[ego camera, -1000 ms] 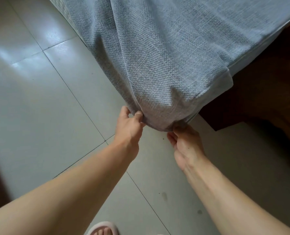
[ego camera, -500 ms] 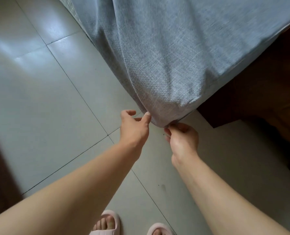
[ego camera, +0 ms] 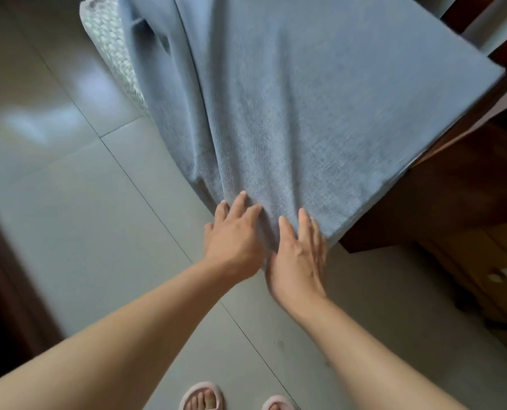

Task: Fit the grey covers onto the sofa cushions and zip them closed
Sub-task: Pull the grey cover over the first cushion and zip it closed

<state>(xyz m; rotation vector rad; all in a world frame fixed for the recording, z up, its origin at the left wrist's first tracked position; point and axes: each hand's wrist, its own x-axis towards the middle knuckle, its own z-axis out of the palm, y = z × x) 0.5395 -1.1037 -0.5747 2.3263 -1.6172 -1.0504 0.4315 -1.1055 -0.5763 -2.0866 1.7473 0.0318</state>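
Pale floor tiles (ego camera: pixel 68 217), pink slippers (ego camera: pixel 202 396)

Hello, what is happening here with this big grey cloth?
A person is fitting a grey cover onto a sofa cushion. Both hands, the left hand and the right hand, lie flat with straight fingers on the cover's near corner. A white patch of cushion shows uncovered at the far end.

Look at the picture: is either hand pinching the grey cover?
No: the left hand and right hand lie with straight fingers on the grey cover.
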